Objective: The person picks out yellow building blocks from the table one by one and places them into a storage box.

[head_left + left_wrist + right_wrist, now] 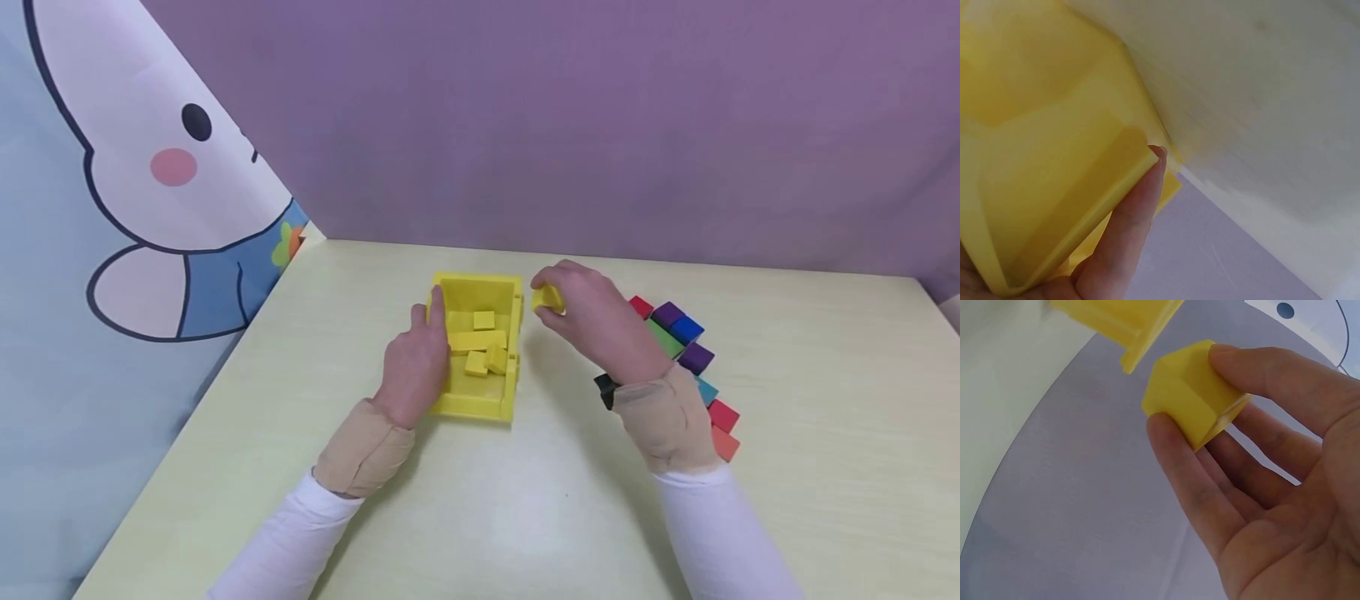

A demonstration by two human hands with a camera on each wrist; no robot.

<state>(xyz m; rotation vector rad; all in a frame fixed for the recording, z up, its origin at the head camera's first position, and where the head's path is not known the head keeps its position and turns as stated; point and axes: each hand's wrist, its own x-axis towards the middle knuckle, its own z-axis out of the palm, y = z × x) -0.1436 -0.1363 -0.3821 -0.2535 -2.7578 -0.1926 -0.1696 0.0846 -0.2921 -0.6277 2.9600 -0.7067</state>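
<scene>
A yellow plastic bin (472, 408) stands on the table with its open side facing me. Inside it lie several yellow blocks, among them a long flat block (477, 341) and a small cube (483, 320). My left hand (417, 367) holds the bin's left wall, one finger stretched along the rim, as the left wrist view shows close up. Off the bin's right side, my right hand (596, 317) pinches a yellow block (1194, 394) between thumb and fingertips. This block has several flat faces and is held up near the bin's edge.
Right of the bin, partly behind my right forearm, sits a group of coloured blocks: a purple block (697, 358), a blue block (686, 330), a green block (663, 338), a red block (723, 415) and others. A purple backdrop (600, 150) rises behind the table.
</scene>
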